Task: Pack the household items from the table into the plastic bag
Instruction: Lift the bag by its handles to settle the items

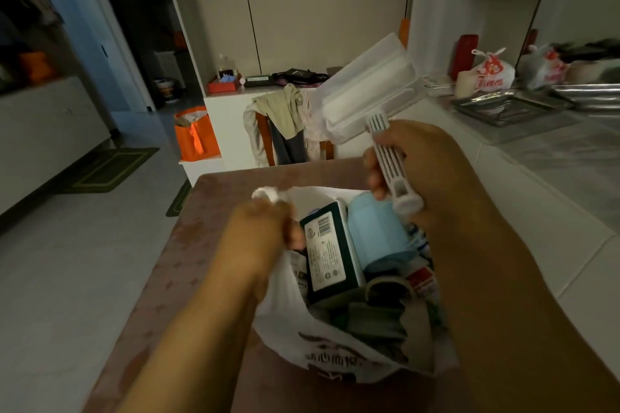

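I am at a brownish desk (214, 208) in a dim room with a pale tiled floor (67, 278). Ahead stands a white cabinet (302, 10), and a chair (265, 134) draped with clothes sits in front of it. An orange bag (194, 134) rests on the floor by the cabinet, and a green mat (107, 168) lies farther left. To my right a white counter (553, 151) carries metal trays (510, 104) and a tied printed bag (493, 70).

The white plastic bag (295, 322) sits open on the desk right before me, with print on its near side. My left hand (265, 231) has its fingers closed on the bag's left handle, lifting that side. My right hand (422, 164) has its fingers wrapped around the ribbed white handle of a lint roller (365, 90), held above the far edge of the bag with its covered head tilted up and away. Inside the bag, a dark green box (332, 258) stands beside a pale blue roll (379, 235); a tape roll (389, 285) lies near them.

The things lower in the bag are crowded and too dark to identify. My right forearm covers the bag's right side, and the small objects on the cabinet ledge are too blurred to name.
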Demonstrator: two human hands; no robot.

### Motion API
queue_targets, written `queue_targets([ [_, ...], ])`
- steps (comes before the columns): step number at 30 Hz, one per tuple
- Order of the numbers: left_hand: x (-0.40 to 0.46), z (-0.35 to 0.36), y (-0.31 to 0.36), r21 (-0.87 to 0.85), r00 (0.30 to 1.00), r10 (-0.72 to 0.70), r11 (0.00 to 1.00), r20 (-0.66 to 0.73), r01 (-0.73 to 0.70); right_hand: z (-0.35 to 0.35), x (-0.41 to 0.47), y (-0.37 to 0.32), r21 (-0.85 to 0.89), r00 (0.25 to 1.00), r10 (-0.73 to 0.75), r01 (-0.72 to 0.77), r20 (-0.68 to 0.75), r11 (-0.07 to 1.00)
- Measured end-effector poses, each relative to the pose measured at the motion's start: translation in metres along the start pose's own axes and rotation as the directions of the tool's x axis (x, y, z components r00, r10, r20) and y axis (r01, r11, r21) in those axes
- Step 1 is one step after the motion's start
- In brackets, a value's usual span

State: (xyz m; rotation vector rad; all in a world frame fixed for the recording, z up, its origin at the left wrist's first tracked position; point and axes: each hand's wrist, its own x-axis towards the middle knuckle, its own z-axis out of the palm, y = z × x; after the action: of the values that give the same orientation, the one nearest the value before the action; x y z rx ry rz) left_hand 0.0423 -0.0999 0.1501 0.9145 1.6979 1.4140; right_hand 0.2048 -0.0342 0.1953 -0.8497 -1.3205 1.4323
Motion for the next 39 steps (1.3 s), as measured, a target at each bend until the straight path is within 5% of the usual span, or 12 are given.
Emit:
queue_targets([
  [3,0.023,-0.015,0.013,-0.395,0.996,-0.083,0.915,0.024,0.085,-0.018,-0.020,0.007,-0.114,0.983,0.131,-0.117,0.127,0.987],
  [7,0.034,-0.022,0.021,-0.494,0.984,-0.146,0.851,0.106,0.179,-0.018,-0.030,0.034,-0.175,0.858,0.459,-0.428,0.231,0.887],
  [10,0.034,-0.019,0.026,-0.474,0.977,-0.156,0.856,0.145,0.207,0.003,-0.018,0.049,-0.250,0.860,0.492,-0.451,0.136,0.857],
  [12,0.038,-0.019,0.027,-0.467,0.973,-0.169,0.856,0.155,0.223,0.010,-0.005,0.053,-0.580,0.897,0.440,-0.337,0.042,0.742],
  [15,0.044,-0.020,0.027,-0.459,0.969,-0.194,0.855,0.153,0.243,-0.005,-0.007,0.043,-0.967,0.991,0.132,-0.002,0.033,0.254],
  [17,0.048,-0.019,0.026,-0.456,0.971,-0.191,0.858,0.140,0.235,-0.024,-0.030,0.031,-0.970,0.975,-0.219,0.087,0.037,0.225],
  [19,0.051,-0.017,0.024,-0.453,0.975,-0.182,0.864,0.124,0.219,-0.044,-0.058,0.028,-0.958,0.868,-0.472,-0.017,-0.156,0.286],
  [21,0.054,-0.013,0.025,-0.427,0.978,-0.188,0.880,0.090,0.208,-0.062,-0.067,0.040,-0.954,0.909,-0.296,-0.257,-0.294,0.157],
  [24,0.056,-0.012,0.025,-0.359,0.981,-0.194,0.914,0.029,0.191,-0.074,-0.061,0.063,-0.895,0.934,0.059,-0.356,-0.354,0.270],
  [30,0.050,-0.021,0.013,-0.233,0.992,-0.113,0.967,-0.048,0.099,-0.073,-0.041,0.038,-0.691,0.957,0.077,-0.257,-0.281,0.675],
  [33,0.058,-0.028,0.020,-0.215,0.995,-0.103,0.972,-0.013,0.097,-0.074,-0.012,0.011,-0.238,0.956,0.234,-0.273,-0.180,0.932],
  [39,0.116,-0.034,0.066,-0.124,0.993,-0.102,0.988,-0.054,0.094,-0.068,0.059,-0.024,0.524,0.943,0.332,-0.283,0.001,0.803],
])
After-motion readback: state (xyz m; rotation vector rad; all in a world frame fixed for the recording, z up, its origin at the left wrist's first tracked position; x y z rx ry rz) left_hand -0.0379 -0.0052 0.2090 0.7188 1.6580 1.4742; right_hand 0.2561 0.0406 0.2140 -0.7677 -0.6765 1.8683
